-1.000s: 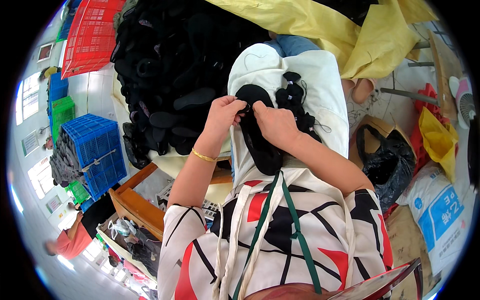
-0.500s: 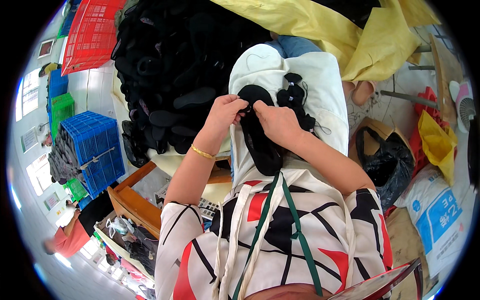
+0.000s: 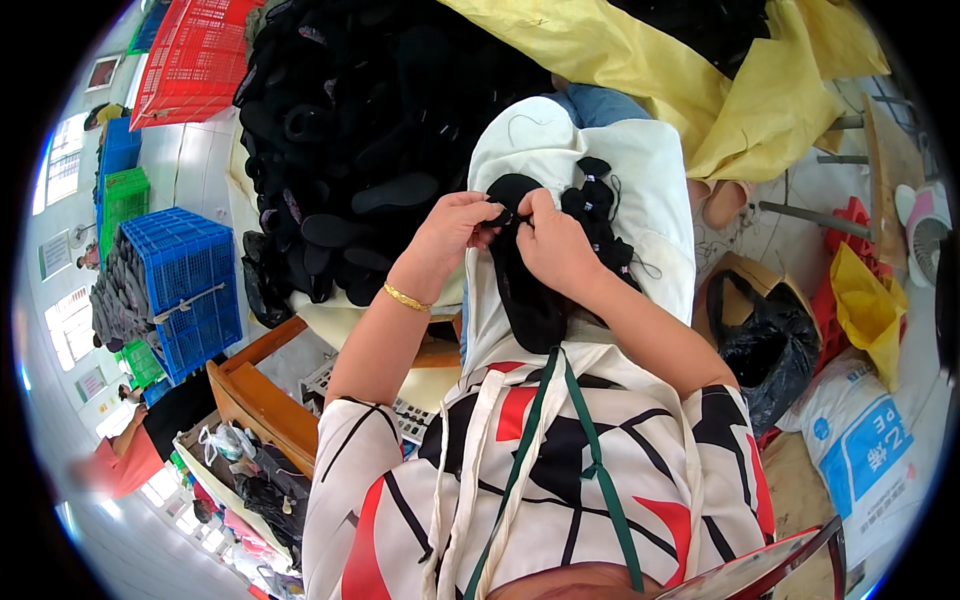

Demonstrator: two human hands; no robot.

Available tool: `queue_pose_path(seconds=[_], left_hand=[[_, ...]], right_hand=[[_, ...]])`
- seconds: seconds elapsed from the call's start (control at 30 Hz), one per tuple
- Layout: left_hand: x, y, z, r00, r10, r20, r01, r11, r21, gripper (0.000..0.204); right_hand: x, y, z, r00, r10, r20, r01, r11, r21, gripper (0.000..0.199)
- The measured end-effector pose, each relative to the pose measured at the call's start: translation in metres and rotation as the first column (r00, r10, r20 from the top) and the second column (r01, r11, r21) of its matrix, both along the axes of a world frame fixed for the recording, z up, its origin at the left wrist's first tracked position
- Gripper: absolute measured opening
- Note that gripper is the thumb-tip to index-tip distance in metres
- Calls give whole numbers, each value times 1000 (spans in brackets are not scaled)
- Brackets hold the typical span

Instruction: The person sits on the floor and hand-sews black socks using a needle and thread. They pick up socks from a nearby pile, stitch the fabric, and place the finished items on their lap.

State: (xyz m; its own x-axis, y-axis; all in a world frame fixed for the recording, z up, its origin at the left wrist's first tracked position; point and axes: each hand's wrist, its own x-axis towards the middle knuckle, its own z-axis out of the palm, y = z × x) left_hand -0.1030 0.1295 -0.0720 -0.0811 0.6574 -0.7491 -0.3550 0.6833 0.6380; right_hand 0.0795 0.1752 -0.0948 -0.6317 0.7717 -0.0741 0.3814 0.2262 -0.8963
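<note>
A black cloth shoe (image 3: 528, 300) lies lengthwise on the white cloth (image 3: 655, 190) over my lap. My left hand (image 3: 455, 232) is closed, its thumb and forefinger pinching the shoe's edge near the far end. Close beside it, my right hand (image 3: 558, 242) is also closed, with fingertips at the shoe's opening. A small dark bit shows between the two sets of fingertips, too small to make out. Right of the shoe lies a string of several black fabric bows (image 3: 592, 200) with loose thread loops.
A large heap of black shoes (image 3: 395, 190) is at the far left, beside yellow sheeting (image 3: 640, 60). Blue crates (image 3: 195, 285) and a wooden bench (image 3: 262, 405) stand left. A carton with a black bag (image 3: 765, 345), a white sack (image 3: 860, 440) and a fan (image 3: 928, 235) are right.
My right hand's fingers have shifted slightly up and turned at the shoe's opening. My left hand keeps its pinch. The whole view has moved a little.
</note>
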Motion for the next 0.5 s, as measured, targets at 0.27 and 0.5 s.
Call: queue_pose_path(seconds=[0.27,0.5], left_hand=[[3,-6,-11,1000,24,-19,-23,998,67,9],[13,-4,-7,979,-57,-194,79,991,109,12]], right_hand=[[3,32,24,991,112,67,-102,984,-146,13],[-18,34,-9,964,-93,-248,111,992,58,14]])
